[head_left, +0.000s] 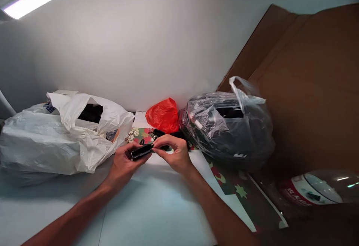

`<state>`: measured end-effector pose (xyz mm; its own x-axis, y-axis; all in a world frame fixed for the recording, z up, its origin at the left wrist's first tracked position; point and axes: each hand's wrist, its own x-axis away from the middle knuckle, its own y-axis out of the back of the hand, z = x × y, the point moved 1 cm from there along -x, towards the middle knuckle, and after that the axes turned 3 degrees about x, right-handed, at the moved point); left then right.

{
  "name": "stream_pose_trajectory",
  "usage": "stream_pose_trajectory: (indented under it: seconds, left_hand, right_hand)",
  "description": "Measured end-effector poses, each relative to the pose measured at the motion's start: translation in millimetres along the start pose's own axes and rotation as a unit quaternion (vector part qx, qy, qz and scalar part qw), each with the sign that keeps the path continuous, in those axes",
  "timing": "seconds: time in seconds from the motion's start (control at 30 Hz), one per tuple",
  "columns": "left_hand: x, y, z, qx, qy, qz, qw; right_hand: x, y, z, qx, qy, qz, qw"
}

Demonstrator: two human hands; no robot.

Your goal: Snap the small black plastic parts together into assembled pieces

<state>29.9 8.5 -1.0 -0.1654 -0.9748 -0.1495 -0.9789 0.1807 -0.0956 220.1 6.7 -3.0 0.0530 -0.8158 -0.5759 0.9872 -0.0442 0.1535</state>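
My left hand (125, 162) is closed around a small black oblong piece (142, 151) with a shiny lower edge, held above the white sheet. At the piece's right end, my right hand (174, 152) pinches with thumb and forefinger; whatever sits between those fingertips is too small to name. Just behind the hands lie more black pieces (159, 132), partly hidden by the right hand. Small silvery metal parts (132, 135) are heaped beside them on a patterned red and green surface.
A white plastic bag (36, 141) stands at the left, its mouth showing dark contents. Behind the hands sits a red plastic bag (162, 115). At right are a clear bag of black items (224, 137), a large cardboard sheet (311, 89) and a labelled plastic bottle (303, 190).
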Motion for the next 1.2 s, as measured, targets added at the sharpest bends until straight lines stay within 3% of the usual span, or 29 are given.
stream_pose_trajectory:
  seconds: [0.27, 0.43, 0.67, 0.8, 1.2]
  left_hand:
    - [-5, -1.7, 2, 0.014, -0.018, -0.028, 0.999]
    - [-7, -4.1, 3, 0.062, -0.009, 0.001, 0.998]
    - [-1, -4.6, 10, -0.044, -0.016, 0.017, 0.999]
    - [2, -5.6, 10, -0.111, -0.032, 0.055, 0.992]
    - [8, -7.7, 6, -0.151, -0.008, 0.102, 0.983]
  right_hand:
    - [9, -12, -7, 0.018, -0.016, 0.010, 1.000]
    - [11, -6, -4, 0.022, -0.021, -0.016, 0.999]
    - [9, -3, -12, 0.067, 0.009, -0.059, 0.996]
    - [9, -6, -17, 0.036, 0.006, -0.082, 0.996]
    - [13, -6, -15, 0.062, 0.014, -0.092, 0.994]
